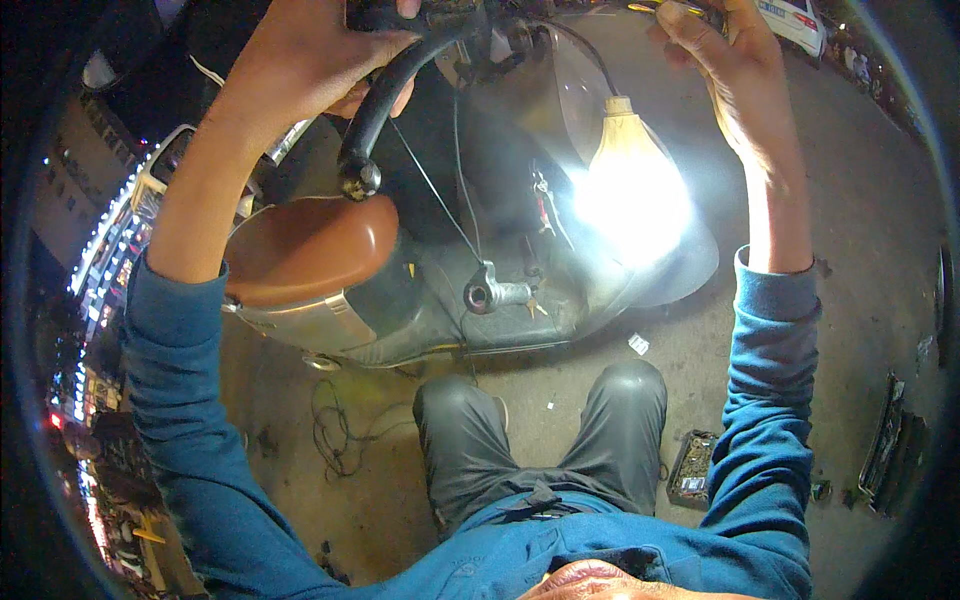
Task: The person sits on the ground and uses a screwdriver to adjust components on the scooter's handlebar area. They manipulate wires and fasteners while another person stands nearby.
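My left hand (315, 60) is closed around the upper part of a black curved handlebar (385, 115) on a scooter. Part of that grip is cut off by the top edge. My right hand (725, 60) is raised at the upper right, its fingers pinched around something mostly out of view; a bit of yellow shows beside the fingertips. Between my hands a lit bulb (630, 190) hangs from a cord, and its glare washes out what lies around it. Thin cables run down from the handlebar to a silver metal fitting (490, 292) with a round hole.
The scooter's brown seat (320, 245) lies at the left, above its grey body (375, 325). Keys (543, 205) hang near the middle. A box of small parts (692, 470) and a black cord (345, 435) are on the ground. A white car (797, 25) stands far right.
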A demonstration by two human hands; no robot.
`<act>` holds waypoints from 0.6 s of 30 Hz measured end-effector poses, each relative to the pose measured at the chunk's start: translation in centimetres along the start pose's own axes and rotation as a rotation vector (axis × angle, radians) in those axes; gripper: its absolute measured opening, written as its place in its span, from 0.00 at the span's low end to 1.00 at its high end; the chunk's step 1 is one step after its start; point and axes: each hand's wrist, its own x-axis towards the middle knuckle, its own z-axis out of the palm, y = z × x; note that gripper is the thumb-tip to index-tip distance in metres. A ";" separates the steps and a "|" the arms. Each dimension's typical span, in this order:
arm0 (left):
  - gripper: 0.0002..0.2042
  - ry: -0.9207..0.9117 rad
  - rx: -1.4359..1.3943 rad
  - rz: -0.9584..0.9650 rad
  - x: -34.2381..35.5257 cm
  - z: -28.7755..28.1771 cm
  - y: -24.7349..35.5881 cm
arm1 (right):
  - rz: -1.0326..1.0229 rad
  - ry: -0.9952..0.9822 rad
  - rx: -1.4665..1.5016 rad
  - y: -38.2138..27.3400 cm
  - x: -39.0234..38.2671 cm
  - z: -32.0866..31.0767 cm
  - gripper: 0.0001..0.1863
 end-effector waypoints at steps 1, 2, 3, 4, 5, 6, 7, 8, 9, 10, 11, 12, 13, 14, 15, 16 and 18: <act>0.23 -0.052 -0.056 -0.012 0.0 0.1 -0.1 | 0.003 -0.002 0.007 -0.4 0.0 0.0 0.14; 0.23 -0.105 -0.113 -0.024 0.1 0.2 -0.2 | 0.012 -0.118 0.055 -0.7 0.3 -0.5 0.15; 0.23 -0.060 -0.073 -0.001 0.1 0.3 -0.3 | 0.021 -0.235 0.103 -1.5 0.5 -1.2 0.16; 0.22 -0.016 -0.033 0.024 0.1 0.4 -0.4 | 0.054 -0.381 0.161 -1.8 0.9 -1.9 0.17; 0.22 -0.020 -0.045 0.030 0.2 0.5 -0.5 | 0.088 -0.524 0.217 -2.5 1.2 -2.9 0.18; 0.22 -0.025 -0.057 0.036 0.2 0.6 -0.6 | 0.087 -0.535 0.196 -2.4 1.5 -3.4 0.17; 0.23 -0.080 -0.119 0.020 0.3 0.7 -0.7 | 0.085 -0.546 0.175 -2.3 1.5 -3.4 0.17; 0.23 -0.133 -0.182 0.004 0.3 0.7 -0.8 | 0.049 -0.423 0.079 -1.6 1.3 -3.2 0.15; 0.21 -0.070 -0.112 0.047 0.3 0.8 -0.9 | -0.052 -0.359 0.028 -1.2 1.4 -2.8 0.13; 0.19 -0.007 -0.042 0.088 0.3 0.8 -0.9 | -0.148 -0.287 -0.028 -0.4 1.1 -2.3 0.12; 0.16 -0.042 -0.133 0.095 0.3 0.7 -0.8 | -0.307 -0.271 -0.039 0.1 1.3 -1.8 0.10; 0.14 -0.077 -0.225 0.099 0.4 0.7 -0.8 | -0.276 -0.280 -0.056 0.4 1.5 -1.6 0.10; 0.11 -0.209 -0.475 0.064 0.5 0.6 -0.7 | -0.245 -0.290 -0.073 0.4 1.7 -1.6 0.10; 0.09 -0.343 -0.725 0.025 0.5 0.4 -0.5 | -0.023 -0.323 -0.095 0.0 2.1 -2.2 0.11; 0.07 -0.332 -0.662 0.030 0.5 0.3 -0.3 | 0.199 -0.353 -0.118 -0.5 2.6 -2.5 0.12; 0.06 -0.317 -0.599 0.039 0.5 0.2 -0.1 | 0.298 -0.436 -0.032 -1.2 3.4 -3.2 0.13; 0.06 -0.264 -0.491 0.061 0.2 0.0 0.4 | 0.497 -0.590 0.142 -2.4 4.6 -3.9 0.14</act>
